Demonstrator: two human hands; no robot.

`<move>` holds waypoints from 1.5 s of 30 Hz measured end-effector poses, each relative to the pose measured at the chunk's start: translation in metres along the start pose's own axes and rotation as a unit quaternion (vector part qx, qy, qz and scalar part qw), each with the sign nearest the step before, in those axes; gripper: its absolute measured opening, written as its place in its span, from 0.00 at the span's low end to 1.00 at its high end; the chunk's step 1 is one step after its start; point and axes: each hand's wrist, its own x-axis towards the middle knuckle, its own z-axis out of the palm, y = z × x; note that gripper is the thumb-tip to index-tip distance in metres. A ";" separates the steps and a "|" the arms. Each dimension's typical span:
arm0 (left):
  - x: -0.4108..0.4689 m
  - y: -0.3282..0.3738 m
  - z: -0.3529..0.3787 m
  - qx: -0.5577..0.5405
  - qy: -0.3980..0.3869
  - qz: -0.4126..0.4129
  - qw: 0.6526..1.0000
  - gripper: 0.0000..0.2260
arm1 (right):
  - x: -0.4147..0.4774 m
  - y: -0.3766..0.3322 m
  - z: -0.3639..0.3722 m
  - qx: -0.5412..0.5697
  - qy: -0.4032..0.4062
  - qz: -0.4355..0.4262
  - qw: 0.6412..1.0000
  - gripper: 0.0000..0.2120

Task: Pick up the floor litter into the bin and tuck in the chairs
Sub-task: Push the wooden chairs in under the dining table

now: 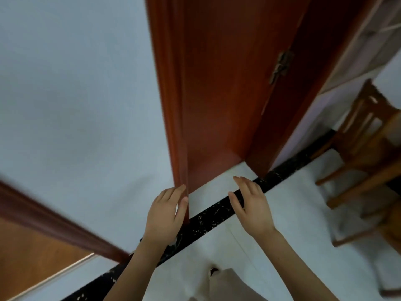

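Both of my hands are held out in front of me over a doorway threshold. My left hand (165, 211) has its fingers loosely apart and holds nothing. To its right, my right hand (249, 205) is spread open and also empty. A wooden chair (366, 148) stands at the right edge, beyond the doorway, on the white floor. No litter and no bin show in the head view, which is blurred by motion.
A red-brown door frame (208, 94) rises straight ahead, with an open door (303, 83) and its hinge to the right. A black speckled threshold strip (208, 218) crosses the white floor diagonally. A pale wall fills the left; another brown frame (43, 216) lies lower left.
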 end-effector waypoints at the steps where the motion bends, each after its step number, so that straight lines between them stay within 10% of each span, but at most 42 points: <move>1: 0.002 0.001 0.000 -0.005 -0.009 0.016 1.000 0.22 | -0.010 0.000 -0.004 -0.002 0.014 0.018 1.000 0.27; 26: 0.022 0.255 0.124 -0.167 -0.247 0.405 0.864 0.26 | -0.256 0.073 -0.141 -0.134 0.262 0.426 0.856 0.25; 45: 0.006 0.449 0.262 -0.106 -0.257 0.377 0.884 0.27 | -0.296 0.290 -0.260 -0.094 0.240 0.407 0.876 0.21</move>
